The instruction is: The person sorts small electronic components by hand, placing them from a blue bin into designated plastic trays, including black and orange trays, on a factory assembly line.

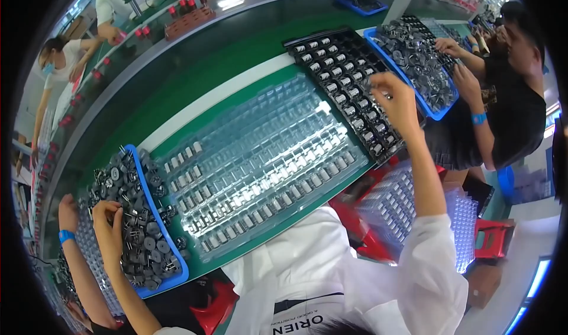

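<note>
My left hand (107, 218) is at the blue bin (144, 184) on the left, fingers curled among dark grey round parts (149, 243) with metal prongs. Whatever its fingertips grip is hidden. My right hand (395, 101) hovers over a black tray (331, 104) holding rows of small silver metal cylinders (349, 110). Its thumb and fingers are bent together; a part between them cannot be made out. Between my hands lies a clear plastic blister tray (248, 139). Silver cylinders fill its near rows, and a few stand at the left ends of farther rows.
Another blue bin of grey parts (414, 68) stands at right, where a co-worker in black (503, 92) handles parts. A co-worker's arm with a blue wristband (67, 236) reaches in at left. Stacked clear trays (390, 211) sit beside me at right. A green conveyor (236, 45) runs beyond.
</note>
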The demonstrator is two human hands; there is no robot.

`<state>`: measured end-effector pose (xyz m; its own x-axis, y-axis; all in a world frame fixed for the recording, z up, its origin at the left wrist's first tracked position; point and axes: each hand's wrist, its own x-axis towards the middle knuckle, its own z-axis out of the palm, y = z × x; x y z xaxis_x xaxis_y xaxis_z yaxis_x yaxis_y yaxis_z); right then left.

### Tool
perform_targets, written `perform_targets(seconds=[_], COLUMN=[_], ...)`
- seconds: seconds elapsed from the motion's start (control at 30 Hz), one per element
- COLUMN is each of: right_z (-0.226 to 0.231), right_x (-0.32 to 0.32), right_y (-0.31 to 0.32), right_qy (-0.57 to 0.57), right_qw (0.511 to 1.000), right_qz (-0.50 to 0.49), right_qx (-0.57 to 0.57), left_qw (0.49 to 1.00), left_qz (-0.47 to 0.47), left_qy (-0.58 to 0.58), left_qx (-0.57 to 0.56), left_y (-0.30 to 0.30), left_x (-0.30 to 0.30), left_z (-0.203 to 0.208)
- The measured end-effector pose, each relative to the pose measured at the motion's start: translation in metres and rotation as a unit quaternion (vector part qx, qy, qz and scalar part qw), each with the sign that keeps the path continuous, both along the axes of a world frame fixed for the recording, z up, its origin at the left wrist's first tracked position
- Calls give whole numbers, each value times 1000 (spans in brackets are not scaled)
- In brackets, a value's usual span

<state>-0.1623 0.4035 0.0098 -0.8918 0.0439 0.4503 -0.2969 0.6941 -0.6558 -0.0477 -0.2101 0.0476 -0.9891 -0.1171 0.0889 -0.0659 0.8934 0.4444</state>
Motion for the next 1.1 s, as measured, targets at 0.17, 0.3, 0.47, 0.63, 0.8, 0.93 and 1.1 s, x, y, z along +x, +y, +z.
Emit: perform_targets(seconds=[0.17, 0.3, 0.47, 0.63, 0.8, 0.93, 1.1], right_z=[-4, -14, -21, -32, 2, 2, -34], right_x=[-90, -141, -162, -166, -118, -26, -14], right_y=[36, 42, 41, 86, -38, -215, -287], right_qy=[50, -26, -20, -27, 118, 22, 88], right_qw=[980, 970, 967, 968, 941, 912, 933], right_qz=[-5, 81, 189, 156, 130, 403, 311], right_qx=[192, 229, 171, 195, 290, 74, 157], left_qw=[970, 948, 948, 883, 863, 860, 904], left_qz=[18, 28, 99, -29, -68, -23, -32], left_qy=[181, 196, 59, -2, -16, 46, 112], left_qx=[163, 251, 296, 469, 501, 508, 412], left_y=[12, 17, 60, 118, 144, 179, 199], left_x=[-5, 6, 31, 9, 29, 35, 29], left_z=[6, 10, 22, 15, -7, -50, -62])
